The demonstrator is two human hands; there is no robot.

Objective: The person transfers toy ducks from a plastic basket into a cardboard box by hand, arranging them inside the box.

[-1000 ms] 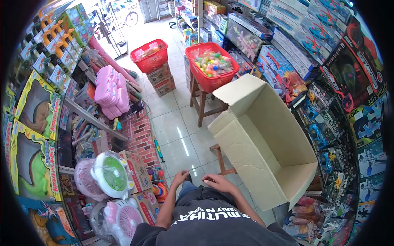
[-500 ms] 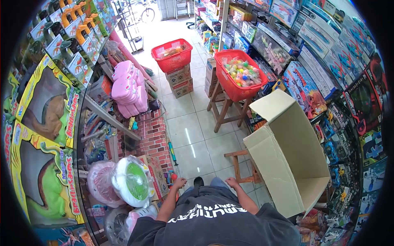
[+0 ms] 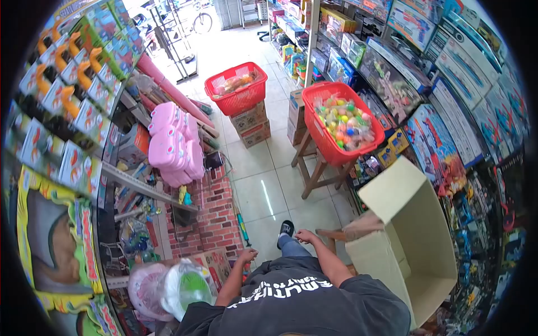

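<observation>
My left hand (image 3: 246,256) hangs low beside my body, its fingers loosely curled and apart, with nothing visible in it. Near it are the foot end of a thin green-and-blue stick (image 3: 244,228) and the plastic-wrapped fans (image 3: 193,288). My right hand (image 3: 305,236) is held out in front of my right thigh, also empty with relaxed fingers. Close to that hand stands a large open cardboard box (image 3: 372,255), apart from it. One foot in a dark sandal (image 3: 286,228) is forward on the tiles.
Ahead, a red basket of bagged colourful balls (image 3: 344,120) rests on a wooden stool (image 3: 316,171). Another red basket (image 3: 235,92) sits on stacked cartons (image 3: 255,131). Pink cases (image 3: 175,145) are piled at left. Boxed toys line both sides of the tiled aisle (image 3: 252,185).
My view has moved forward and tilted, so the baskets and cardboard box appear closer. One foot has stepped forward, and my right hand has swung a little ahead and leftward.
</observation>
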